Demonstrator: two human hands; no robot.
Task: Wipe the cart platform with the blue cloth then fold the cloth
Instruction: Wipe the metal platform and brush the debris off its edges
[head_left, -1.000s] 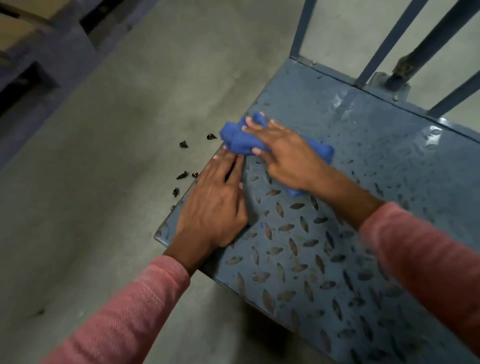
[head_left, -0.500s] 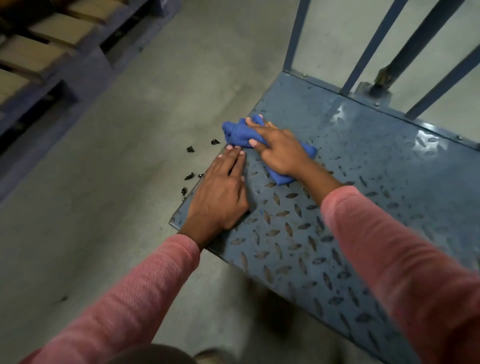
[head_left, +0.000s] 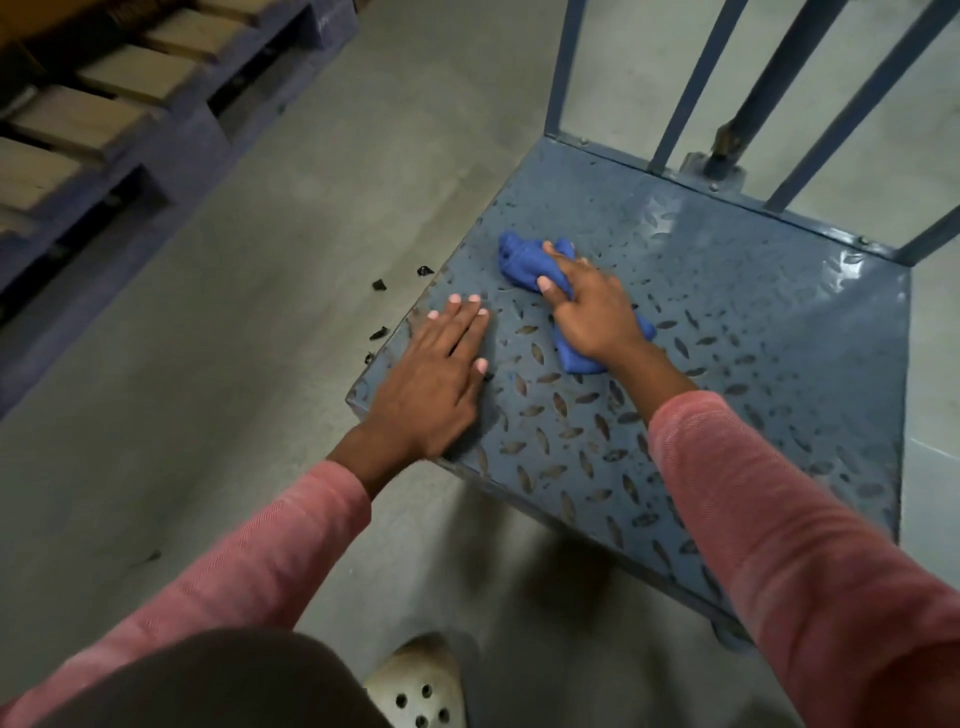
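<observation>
Right hand (head_left: 587, 312), gripping blue cloth (head_left: 524, 260), has slid inward from flat left hand (head_left: 441, 374).

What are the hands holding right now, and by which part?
The right hand grips the bunched blue cloth around its middle; the left hand holds nothing, resting flat on the cart platform.

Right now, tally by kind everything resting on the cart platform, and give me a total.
Blue cloth: 1
Hands: 2, the left hand flat on the cart platform, the right hand holding the blue cloth
Total: 3
</observation>
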